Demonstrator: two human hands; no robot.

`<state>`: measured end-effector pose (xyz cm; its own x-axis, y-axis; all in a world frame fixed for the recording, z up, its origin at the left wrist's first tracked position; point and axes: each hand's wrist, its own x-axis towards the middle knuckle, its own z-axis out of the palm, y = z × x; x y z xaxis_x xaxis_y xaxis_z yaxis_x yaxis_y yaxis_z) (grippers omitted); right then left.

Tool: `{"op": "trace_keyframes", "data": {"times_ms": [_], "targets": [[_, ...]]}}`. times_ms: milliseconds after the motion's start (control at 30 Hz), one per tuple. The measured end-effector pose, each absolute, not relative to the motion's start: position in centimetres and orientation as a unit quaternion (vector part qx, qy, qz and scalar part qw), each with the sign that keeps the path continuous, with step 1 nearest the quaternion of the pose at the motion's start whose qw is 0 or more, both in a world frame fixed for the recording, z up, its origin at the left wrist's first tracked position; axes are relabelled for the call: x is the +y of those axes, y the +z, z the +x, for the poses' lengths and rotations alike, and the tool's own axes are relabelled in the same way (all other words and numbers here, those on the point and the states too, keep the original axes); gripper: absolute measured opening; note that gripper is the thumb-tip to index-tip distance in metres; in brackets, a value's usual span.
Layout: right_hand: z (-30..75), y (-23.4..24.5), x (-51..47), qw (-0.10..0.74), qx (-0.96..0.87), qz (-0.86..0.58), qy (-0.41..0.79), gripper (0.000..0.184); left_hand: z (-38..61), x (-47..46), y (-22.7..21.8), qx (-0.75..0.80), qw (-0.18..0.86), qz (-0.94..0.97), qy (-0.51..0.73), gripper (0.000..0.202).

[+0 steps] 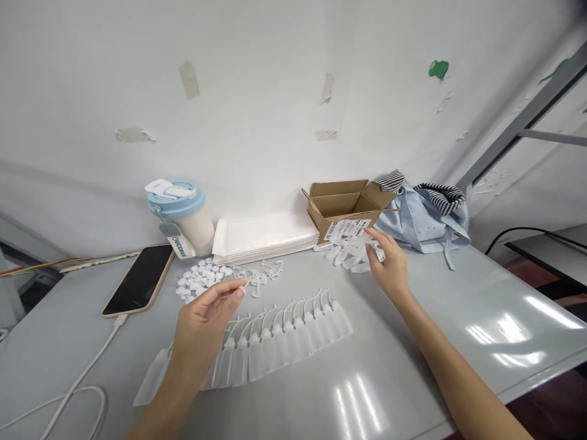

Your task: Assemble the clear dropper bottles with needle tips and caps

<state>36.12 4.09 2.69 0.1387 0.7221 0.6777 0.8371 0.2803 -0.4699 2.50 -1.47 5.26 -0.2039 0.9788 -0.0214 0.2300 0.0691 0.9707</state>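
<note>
Bottles [284,342], small and clear, lie side by side in a row at the middle of the grey table [458,318], and our left hand [206,318] hangs just above the row's left end. Its thumb and forefinger pinch a small white piece [241,289] (probably a cap, though it is too tiny to be sure). Our right hand [389,266] rests on a loose heap of bottles [342,253] just in front of the cardboard box [343,208]. We cannot tell whether its curled fingers have closed on one. White caps [199,278] are scattered beside the phone [140,278], close to the stack of white trays [263,235]. Open tabletop runs from the row to the near and right edges; the far edge along the wall is crowded.
</note>
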Motion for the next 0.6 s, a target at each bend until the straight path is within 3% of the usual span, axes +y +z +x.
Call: {"op": "trace_keyframes", "data": {"times_ms": [400,600], "targets": [[26.1,4.0,-1.1,0.463,-0.768,-0.443,0.008,0.025,5.6,-3.7,6.2,0.589,0.333,0.566,0.471,0.016],[24.5,4.0,-2.3,0.448,-0.821,-0.354,0.028,0.03,6.3,-4.1,6.1,0.576,0.296,0.589,0.483,0.01]]}}
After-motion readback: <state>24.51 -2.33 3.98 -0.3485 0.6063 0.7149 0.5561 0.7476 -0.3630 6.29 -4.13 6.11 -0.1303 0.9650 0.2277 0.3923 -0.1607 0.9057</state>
